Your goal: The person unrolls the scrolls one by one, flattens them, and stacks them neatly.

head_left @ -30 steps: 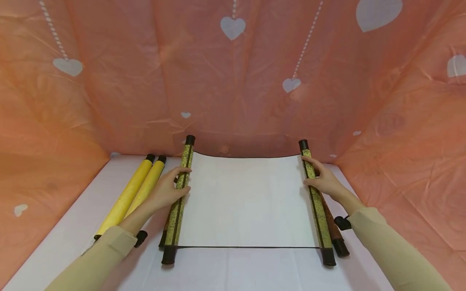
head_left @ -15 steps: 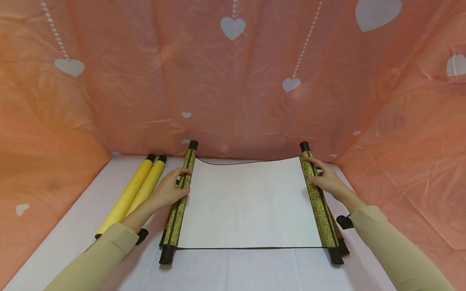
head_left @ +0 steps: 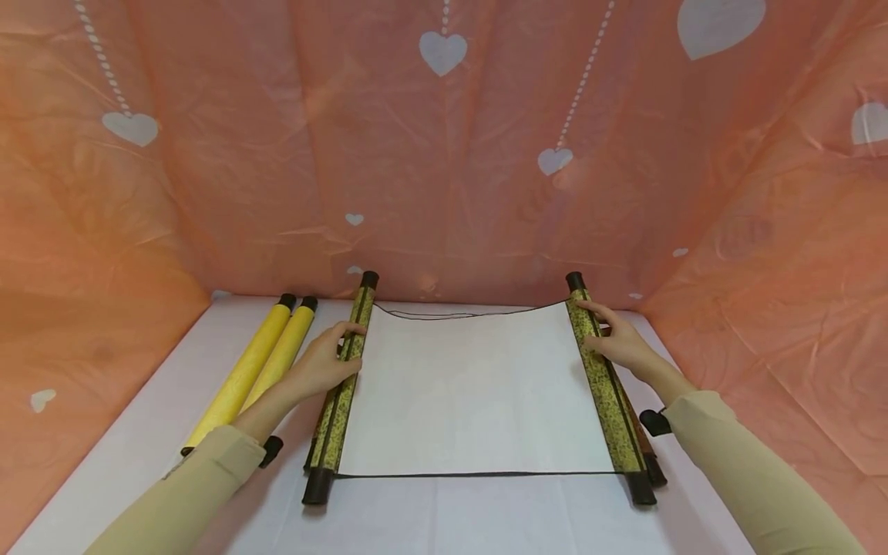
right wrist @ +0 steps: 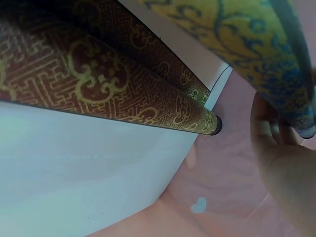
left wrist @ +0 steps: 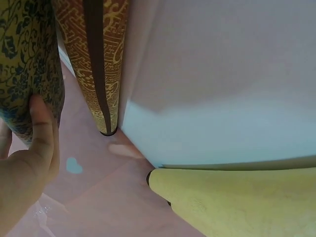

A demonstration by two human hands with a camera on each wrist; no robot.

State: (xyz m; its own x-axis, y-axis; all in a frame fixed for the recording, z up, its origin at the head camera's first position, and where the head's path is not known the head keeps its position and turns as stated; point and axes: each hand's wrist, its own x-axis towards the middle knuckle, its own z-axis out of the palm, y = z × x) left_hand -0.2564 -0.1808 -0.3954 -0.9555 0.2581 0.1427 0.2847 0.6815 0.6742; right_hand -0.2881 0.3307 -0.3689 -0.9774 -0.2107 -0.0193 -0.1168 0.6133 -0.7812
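Note:
A scroll with a white sheet is spread between two rolled ends in olive-yellow cloth with dark floral patterning and black knobs. My left hand grips the left roll around its upper part, thumb on the sheet side. The right roll is gripped the same way by my right hand. Both wrist views show the rolls raised over a reddish-brown scroll with gold fretwork, seen as one roll on the left and another on the right. The white sheet hides its middle.
Two yellow scrolls with black ends lie side by side at the left, partly behind my left forearm. The white table meets a pinkish-orange backdrop with hearts at its back edge, close behind the rolls' far knobs.
The right roll has turned, showing more patterned side, and its near end has shifted right. The sheet's far edge now sags lower, and the far knobs have dropped slightly. Both hands keep their hold.

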